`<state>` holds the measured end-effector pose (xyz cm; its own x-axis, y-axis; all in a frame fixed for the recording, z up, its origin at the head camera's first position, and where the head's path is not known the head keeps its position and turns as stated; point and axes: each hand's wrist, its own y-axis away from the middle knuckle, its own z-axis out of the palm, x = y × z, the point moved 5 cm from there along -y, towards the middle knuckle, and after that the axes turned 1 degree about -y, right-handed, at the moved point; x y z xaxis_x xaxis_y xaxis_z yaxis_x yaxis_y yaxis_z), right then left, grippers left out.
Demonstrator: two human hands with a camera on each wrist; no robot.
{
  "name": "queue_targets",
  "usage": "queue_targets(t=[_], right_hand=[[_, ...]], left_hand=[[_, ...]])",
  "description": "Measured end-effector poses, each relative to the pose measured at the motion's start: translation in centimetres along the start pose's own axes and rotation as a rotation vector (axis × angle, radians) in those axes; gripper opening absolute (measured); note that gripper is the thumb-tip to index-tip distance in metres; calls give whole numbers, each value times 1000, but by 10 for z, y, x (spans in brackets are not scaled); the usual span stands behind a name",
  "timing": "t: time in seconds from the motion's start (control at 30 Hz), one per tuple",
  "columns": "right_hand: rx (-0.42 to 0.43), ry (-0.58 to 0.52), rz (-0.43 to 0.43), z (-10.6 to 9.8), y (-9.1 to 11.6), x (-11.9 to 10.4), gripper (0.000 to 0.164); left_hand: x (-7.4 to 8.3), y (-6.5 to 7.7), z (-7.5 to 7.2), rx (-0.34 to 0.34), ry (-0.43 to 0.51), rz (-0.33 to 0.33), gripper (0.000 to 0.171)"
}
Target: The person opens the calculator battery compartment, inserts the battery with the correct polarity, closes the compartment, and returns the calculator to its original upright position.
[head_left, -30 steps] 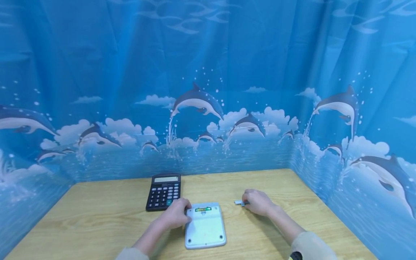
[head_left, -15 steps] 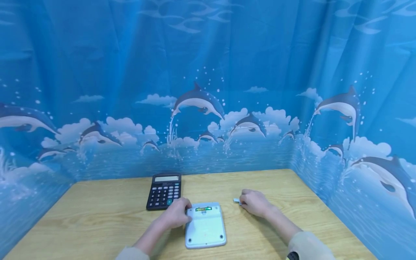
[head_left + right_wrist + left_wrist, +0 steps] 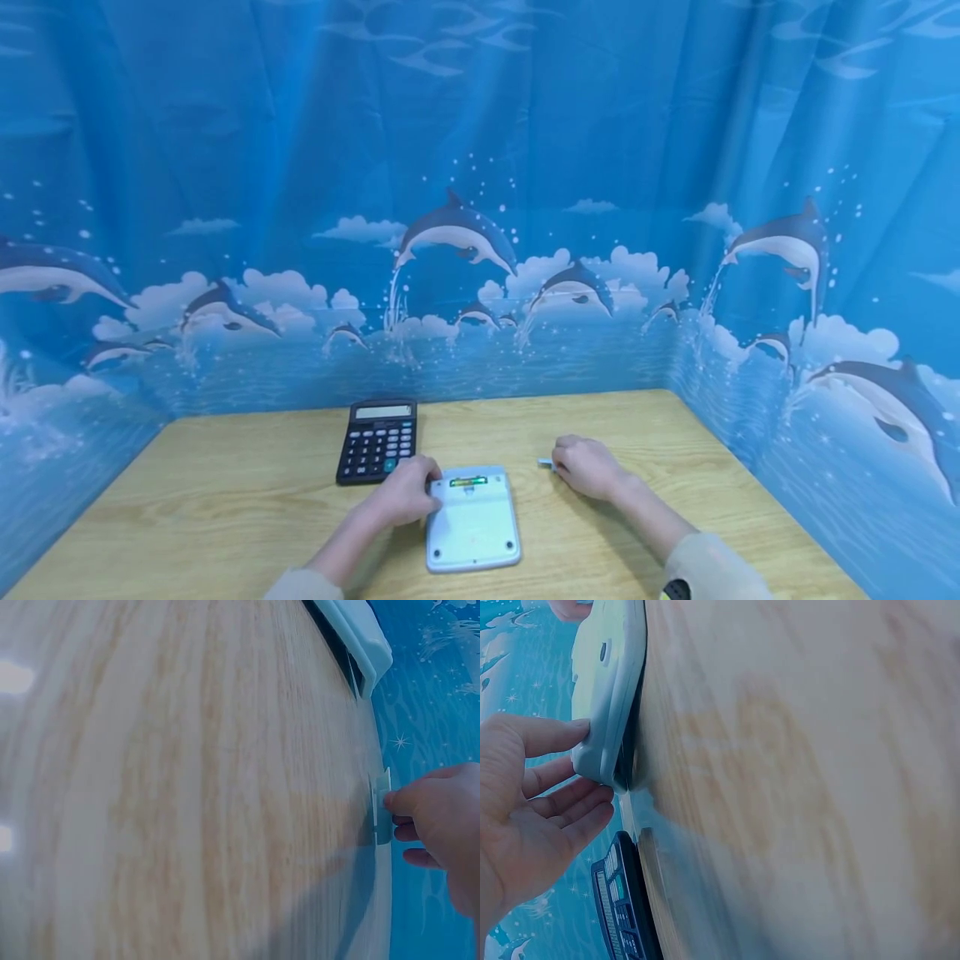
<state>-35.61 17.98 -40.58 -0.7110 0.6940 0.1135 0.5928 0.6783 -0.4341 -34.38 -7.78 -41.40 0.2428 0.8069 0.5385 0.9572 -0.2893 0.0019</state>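
A flat white device [image 3: 476,529] lies back side up on the table, with small dark feet and a battery [image 3: 468,482] with green on it in an uncovered slot at its far end. My left hand [image 3: 408,492] holds the device's far left corner; in the left wrist view the thumb presses the back face and the fingers sit at the edge. To the right, my right hand [image 3: 588,467] pinches a small pale battery cover [image 3: 384,814] by its edge, close over the table. My fingers hide part of the cover in the head view.
A black calculator [image 3: 378,442] lies face up behind my left hand. The wooden table [image 3: 225,500] meets a blue dolphin-print curtain [image 3: 480,350] at the back and sides.
My right hand has shifted slightly left with the battery cover, which now shows as a thinner strip. My left hand and the white device stay in place.
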Motion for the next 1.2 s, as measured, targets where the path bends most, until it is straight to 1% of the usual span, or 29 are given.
queue_targets(t=[0.17,0.3,0.53,0.63,0.87,1.03,1.2], right_hand=[[-61,10,64,1,0,3,15],[-67,12,86,0,-1,5,10],[-6,-20,70,-7,-8,3,8],[1,-45,70,-13,-12,-1,7],[-40,-90,94,-21,-23,-11,5],[-49,-131,67,-27,-33,-22,6],[-37,-150,28,-32,-42,-34,6]], left_hand=[[0,0,0,-5,-5,16,33],[0,-1,1,-7,-9,23,33],[0,0,0,-7,-6,12,33],[0,0,0,-5,-5,10,33],[0,0,0,-5,-15,3,33],[0,0,0,-5,-15,0,32],[0,0,0,-10,-5,4,32]])
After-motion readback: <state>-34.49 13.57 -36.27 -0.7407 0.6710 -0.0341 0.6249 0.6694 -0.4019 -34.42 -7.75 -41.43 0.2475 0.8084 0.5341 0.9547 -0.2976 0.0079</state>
